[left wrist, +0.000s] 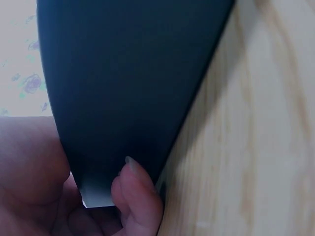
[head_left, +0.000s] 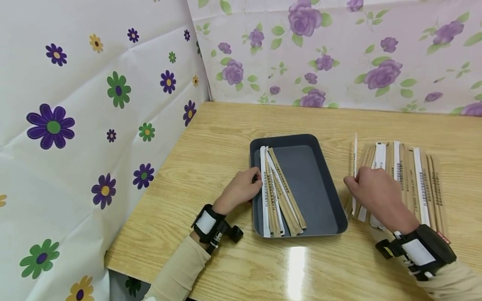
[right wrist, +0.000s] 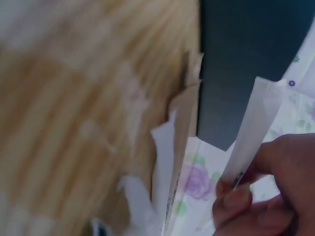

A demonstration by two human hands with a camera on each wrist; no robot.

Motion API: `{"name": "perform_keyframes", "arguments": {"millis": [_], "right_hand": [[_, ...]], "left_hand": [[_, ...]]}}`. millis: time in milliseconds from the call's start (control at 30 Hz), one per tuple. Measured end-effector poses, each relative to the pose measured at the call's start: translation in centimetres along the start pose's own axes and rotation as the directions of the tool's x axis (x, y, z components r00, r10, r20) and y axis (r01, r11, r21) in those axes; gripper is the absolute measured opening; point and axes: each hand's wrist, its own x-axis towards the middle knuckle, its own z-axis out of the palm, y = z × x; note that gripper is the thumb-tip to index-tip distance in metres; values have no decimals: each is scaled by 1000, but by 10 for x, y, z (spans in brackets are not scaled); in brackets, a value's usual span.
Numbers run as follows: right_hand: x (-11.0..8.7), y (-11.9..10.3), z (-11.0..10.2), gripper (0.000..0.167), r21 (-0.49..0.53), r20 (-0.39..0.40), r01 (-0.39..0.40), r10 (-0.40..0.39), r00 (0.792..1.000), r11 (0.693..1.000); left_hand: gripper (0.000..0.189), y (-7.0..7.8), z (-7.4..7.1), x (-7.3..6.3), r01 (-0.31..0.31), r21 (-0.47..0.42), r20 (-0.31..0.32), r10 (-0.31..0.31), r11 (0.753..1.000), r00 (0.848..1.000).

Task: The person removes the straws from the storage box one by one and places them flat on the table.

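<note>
My left hand (head_left: 242,186) is at the left side of a dark grey tray (head_left: 310,175); in the left wrist view its curled fingers (left wrist: 140,196) and thumb grip the tray's wall. Several white and brown paper-wrapped sticks (head_left: 265,192) with printed text lie lengthwise in the tray's left half. Right of the tray, my right hand (head_left: 378,194) pinches one slim white paper-wrapped stick (head_left: 355,154) between thumb and fingers. Its flat crimped end (right wrist: 270,88) points up in the right wrist view. What is inside the wrappers is hidden.
Beneath and right of my right hand lies a row of white and brown wrapped sticks (head_left: 410,184), partly covered by that hand. The wooden table (head_left: 211,142) meets flowered sheets at the back and left. Its left edge slants toward me.
</note>
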Motion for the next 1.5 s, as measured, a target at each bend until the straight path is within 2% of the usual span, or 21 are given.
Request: {"name": "perform_keyframes", "arguments": {"millis": [100, 200, 367, 500, 567, 667, 767, 833, 1000, 1133, 1267, 1367, 1500], "right_hand": [[1, 2, 1, 44, -44, -52, -7, 5, 999, 999], [2, 4, 0, 45, -102, -63, -13, 7, 998, 995], [2, 8, -1, 46, -154, 50, -18, 26, 998, 988], [0, 8, -2, 43, -164, 91, -20, 36, 995, 986], [0, 0, -2, 41, -160, 87, -2, 17, 996, 987], [3, -24, -2, 36, -132, 37, 61, -57, 998, 989], [6, -55, 2, 31, -104, -32, 161, -165, 986, 981], [7, -73, 7, 32, -95, -33, 208, -212, 977, 974], [9, -95, 20, 45, -101, 74, 242, -236, 969, 965], [11, -99, 27, 51, -76, 171, 238, -223, 960, 968], [9, -101, 31, 50, -34, 264, 232, -215, 940, 972], [7, -102, 36, 48, -27, 300, 242, -224, 927, 970], [6, -101, 42, 47, -12, 315, 237, -221, 923, 971]], "left_hand": [[7, -2, 0, 0, -3, -21, -2, 3, 1000, 1000], [7, -4, 1, -1, -8, -44, -3, 8, 999, 1000], [7, -5, 1, -1, -16, -42, 1, 16, 999, 1000], [7, -3, 0, 0, -20, -24, 11, 21, 1000, 1000], [7, -3, -2, 0, -19, -17, 10, 19, 1000, 1000], [7, -3, -4, -1, -14, -12, -2, 14, 1000, 1000], [6, -4, -4, -2, -10, -13, -9, 10, 1000, 1000], [7, -4, -3, -1, -14, -13, -4, 14, 1000, 1000], [7, -3, -2, 2, -38, 3, 2, 38, 999, 999], [7, 0, -5, 5, -42, 14, -6, 42, 999, 999], [7, 2, -6, 5, -21, 13, 5, 21, 1000, 1000], [8, 0, -4, 5, -12, 16, 8, 12, 1000, 1000], [8, -3, -1, 4, -7, 12, 9, 7, 1000, 1000]]}}
